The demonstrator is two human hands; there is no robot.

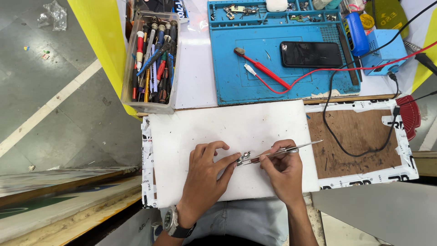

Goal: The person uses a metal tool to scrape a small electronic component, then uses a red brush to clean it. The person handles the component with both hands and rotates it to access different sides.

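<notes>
White sheet (227, 127), blue mat (255, 73), black phone (311, 54), red probe (261, 68) with red lead (364, 68), brown board (355, 141), silver tweezers (284, 151), blue station (384, 54), yellow edging (102, 41), grey floor (45, 91), multicoloured tools (154, 59) in clear box (150, 107)

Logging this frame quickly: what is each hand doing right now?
Left hand: fingertips steadying a small circuit part on the white board.
Right hand: closed on metal tweezers touching that part.

Beyond the white sheet I see a blue mat (255, 86) carrying a dark phone (311, 54) and red probe (261, 68); a clear tool box (151, 59) sits left of it.
</notes>
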